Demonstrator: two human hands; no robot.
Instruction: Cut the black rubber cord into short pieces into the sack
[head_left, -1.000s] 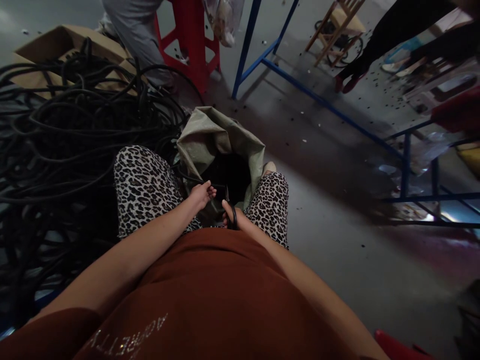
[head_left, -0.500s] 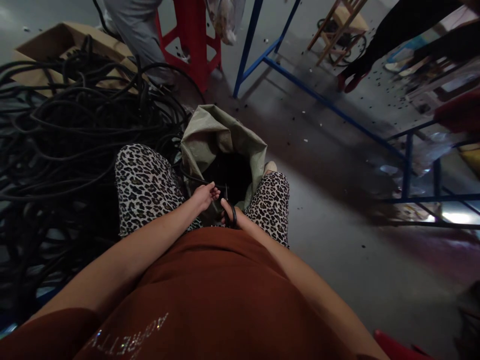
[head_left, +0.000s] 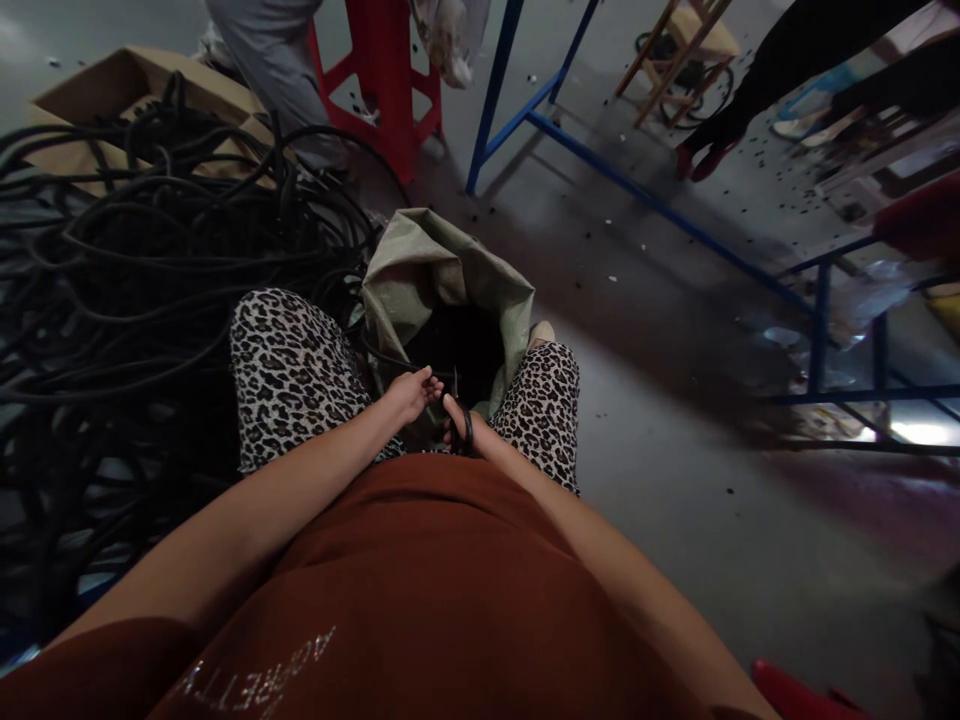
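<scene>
I sit with an open green woven sack (head_left: 420,270) between my knees. My left hand (head_left: 409,392) pinches a thin black cable (head_left: 390,357) at the sack's mouth; the cable runs in from the big tangle on my left. My right hand (head_left: 461,425) grips black-handled scissors (head_left: 466,428), blades pointing up towards the cable beside my left fingers. The two hands are almost touching above the sack's dark opening.
A large heap of black cable (head_left: 150,270) fills the floor at left, with a cardboard box (head_left: 127,85) behind it. A red stool (head_left: 382,80) and another person's grey trouser leg (head_left: 277,60) stand beyond. Blue metal frames (head_left: 645,200) cross the floor right.
My left hand shifted slightly right and up towards the scissors; the right hand stays in place. The view barely moved.
</scene>
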